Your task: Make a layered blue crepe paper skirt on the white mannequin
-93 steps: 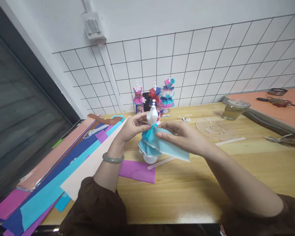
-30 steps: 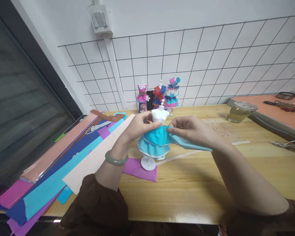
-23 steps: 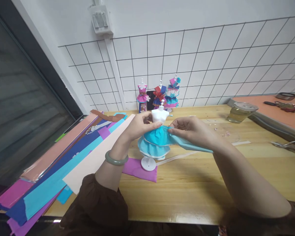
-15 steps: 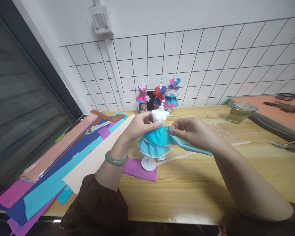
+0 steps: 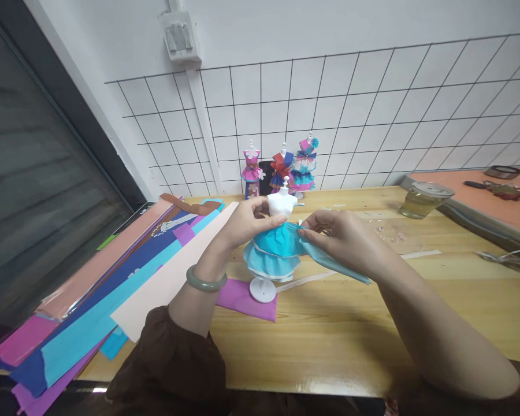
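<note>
A small white dress form stands upright on its round base, dressed in a tiered turquoise skirt with white edging. My left hand is closed around the form's left side at the waist, thumb across the skirt's top. On the other side my right hand pinches a strip of turquoise crepe paper at the waist. The strip's gathered end meets the skirt top, and its loose end hangs out below the right hand. Part of the form's waist is hidden by my fingers.
Three small dressed forms, one in a pink dress, stand by the tiled wall. Folded crepe papers, including a pale pink sheet, cover the left. A purple piece lies under the base. At right are a lidded cup and an orange board.
The loose end of the turquoise strip has dropped slightly and swung in under my right hand. Both hands keep nearly the same places at the waist.
</note>
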